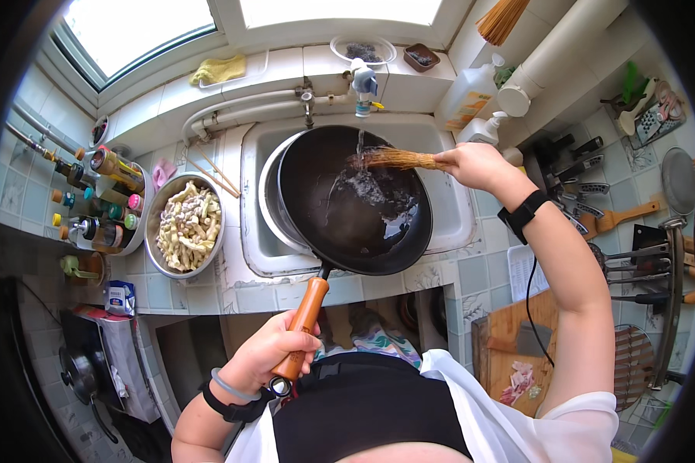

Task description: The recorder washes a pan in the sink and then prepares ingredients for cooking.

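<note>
My left hand (286, 347) is wrapped around the wooden handle (304, 324) of a black wok (324, 208). The wok is held over a white double sink (255, 243), partly covering a metal basin (269, 188) in the left bowl. In my right hand (469, 165) is a bamboo wok brush (397, 158), its bristles inside the wok near the back. Water runs in a thin stream from the faucet (364, 95) onto the bristles. Rippling water lies in the wok, with a bright reflection at its right side.
Left of the sink stands a steel bowl (223, 243) of cut food, beside chopsticks (217, 173) and a rack of bottles (110, 214). Soap bottles (480, 130) stand at the sink's back right. A cutting board (498, 359) with a cleaver (533, 337) and sliced meat (518, 382) lies to the right.
</note>
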The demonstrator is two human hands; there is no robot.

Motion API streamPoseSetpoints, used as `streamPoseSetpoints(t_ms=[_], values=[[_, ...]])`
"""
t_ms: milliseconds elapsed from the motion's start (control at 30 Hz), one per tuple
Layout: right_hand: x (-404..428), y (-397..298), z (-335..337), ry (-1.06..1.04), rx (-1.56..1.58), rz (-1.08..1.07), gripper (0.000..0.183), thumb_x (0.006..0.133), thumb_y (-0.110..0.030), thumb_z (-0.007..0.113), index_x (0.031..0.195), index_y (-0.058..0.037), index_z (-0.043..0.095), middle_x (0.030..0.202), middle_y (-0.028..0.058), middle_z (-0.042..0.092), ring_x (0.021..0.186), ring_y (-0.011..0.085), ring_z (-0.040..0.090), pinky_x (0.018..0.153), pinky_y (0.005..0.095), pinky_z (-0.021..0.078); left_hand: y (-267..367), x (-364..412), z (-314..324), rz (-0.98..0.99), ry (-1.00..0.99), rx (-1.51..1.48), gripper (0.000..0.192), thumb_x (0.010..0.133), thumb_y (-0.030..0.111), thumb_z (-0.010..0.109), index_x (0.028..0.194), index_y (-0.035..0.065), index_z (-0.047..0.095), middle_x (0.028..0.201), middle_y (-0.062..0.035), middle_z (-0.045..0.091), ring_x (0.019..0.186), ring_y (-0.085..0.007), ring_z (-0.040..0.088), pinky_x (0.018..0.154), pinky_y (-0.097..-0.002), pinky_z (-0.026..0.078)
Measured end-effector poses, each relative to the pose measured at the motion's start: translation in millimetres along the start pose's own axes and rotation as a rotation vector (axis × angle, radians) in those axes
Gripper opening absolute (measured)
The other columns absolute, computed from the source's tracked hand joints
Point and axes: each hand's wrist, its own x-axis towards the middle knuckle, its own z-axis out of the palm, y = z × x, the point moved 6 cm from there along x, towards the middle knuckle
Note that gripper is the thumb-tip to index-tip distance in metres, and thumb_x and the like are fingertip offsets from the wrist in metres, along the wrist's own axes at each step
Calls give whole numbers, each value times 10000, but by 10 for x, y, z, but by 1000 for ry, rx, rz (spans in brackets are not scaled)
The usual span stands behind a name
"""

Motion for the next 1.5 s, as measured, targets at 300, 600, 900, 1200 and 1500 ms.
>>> streamPoseSetpoints(t_ms=[300,600,900,1200,1500], values=[[-768,-1026,-401,-578,237,-369,330,846,-252,570,1138,-113,635,980,134,669,823,300,640,778,366,504,61,-10,-15,29,-16,-79,218,759,49,618,923,30,476,610,-60,533,463,-148,543,449,-243,469],[-13,-652,389,-118,49,79,190,778,-155,538,832,-39,678,812,164,671,770,336,651,695,424,524,61,-44,-16,34,2,-33,228,755,66,628,924,29,479,625,-57,534,468,-140,539,451,-238,469],[-314,-1324,261,-151,332,-126,328,894,-226,444,1115,-20,572,787,177,655,736,370,632,688,441,509,17,-36,-68,43,6,-54,222,746,39,625,921,18,489,641,-59,533,481,-142,549,471,-244,485],[1051,-560,-467,384,142,206,456,875,-420,550,1036,5,589,1109,213,550,995,364,575,846,455,484,-12,-81,-66,28,-53,-125,232,757,32,629,935,30,480,640,-55,528,487,-138,547,475,-244,494],[734,-708,-81,-2,108,14,522,879,-490,507,1011,1,623,1021,230,618,977,359,597,860,442,468,4,-84,-152,33,-11,-90,237,754,41,637,932,27,480,672,-55,531,524,-134,552,501,-250,500]])
